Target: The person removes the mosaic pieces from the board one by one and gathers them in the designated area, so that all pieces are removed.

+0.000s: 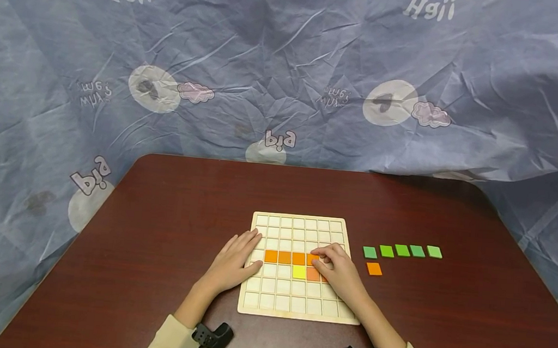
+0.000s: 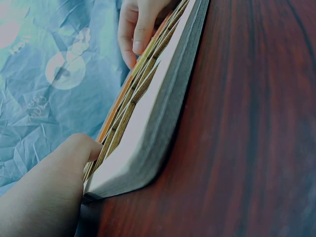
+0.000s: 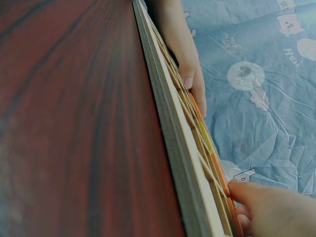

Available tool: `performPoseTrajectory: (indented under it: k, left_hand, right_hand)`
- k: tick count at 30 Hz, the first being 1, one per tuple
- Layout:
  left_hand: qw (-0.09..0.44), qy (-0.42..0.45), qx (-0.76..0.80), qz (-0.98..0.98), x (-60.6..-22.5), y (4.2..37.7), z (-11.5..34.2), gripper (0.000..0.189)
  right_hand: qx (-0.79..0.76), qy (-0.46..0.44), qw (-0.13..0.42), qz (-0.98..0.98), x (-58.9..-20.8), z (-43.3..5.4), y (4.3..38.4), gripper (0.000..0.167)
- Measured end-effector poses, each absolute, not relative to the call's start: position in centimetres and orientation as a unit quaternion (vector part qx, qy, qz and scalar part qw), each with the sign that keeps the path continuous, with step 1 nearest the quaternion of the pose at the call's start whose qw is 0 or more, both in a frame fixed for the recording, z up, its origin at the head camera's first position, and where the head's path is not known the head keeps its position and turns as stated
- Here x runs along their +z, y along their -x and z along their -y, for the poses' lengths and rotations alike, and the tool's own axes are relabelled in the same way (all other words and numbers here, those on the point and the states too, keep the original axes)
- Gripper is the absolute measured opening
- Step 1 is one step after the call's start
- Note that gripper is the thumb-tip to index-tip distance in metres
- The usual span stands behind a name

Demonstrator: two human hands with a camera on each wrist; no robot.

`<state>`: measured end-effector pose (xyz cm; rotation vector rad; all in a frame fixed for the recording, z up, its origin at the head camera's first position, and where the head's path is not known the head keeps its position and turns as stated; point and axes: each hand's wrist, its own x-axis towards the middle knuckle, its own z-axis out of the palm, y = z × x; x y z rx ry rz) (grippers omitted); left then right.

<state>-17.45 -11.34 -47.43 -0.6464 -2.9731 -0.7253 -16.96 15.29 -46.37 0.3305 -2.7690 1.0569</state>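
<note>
A pale wooden grid board [image 1: 281, 304] lies on the table in front of me. My left hand [image 1: 229, 264] rests on its left edge, fingers extended and thumb on the border; in the left wrist view that thumb [image 2: 81, 148] touches the board's side. With curled thumb and forefinger, my right hand [image 1: 342, 274] pinches an orange tile [image 1: 310, 259] at the right end of a row of orange tiles [image 1: 284, 257]. Below that row sit a yellow tile [image 1: 299, 272] and a darker orange tile [image 1: 312, 274]; the right hand partly covers another beside them.
To the board's right, several green tiles [image 1: 402, 250] lie in a row on the dark wooden table [image 1: 183, 199]. A loose orange tile [image 1: 374, 269] lies below them. Behind the table hangs a blue printed cloth [image 1: 268, 58]. Each wrist wears a black device [image 1: 214, 336].
</note>
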Motion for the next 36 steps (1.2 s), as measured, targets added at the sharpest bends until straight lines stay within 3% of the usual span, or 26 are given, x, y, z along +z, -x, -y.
performPoseTrajectory:
  k: [36]
  left_hand:
    - [0.01, 0.209, -0.227, 0.951, -47.53, 17.51, 11.35, 0.064]
  right_hand:
    - [0.397, -0.13, 0.071, 0.906, -46.45, -15.4, 17.12, 0.016]
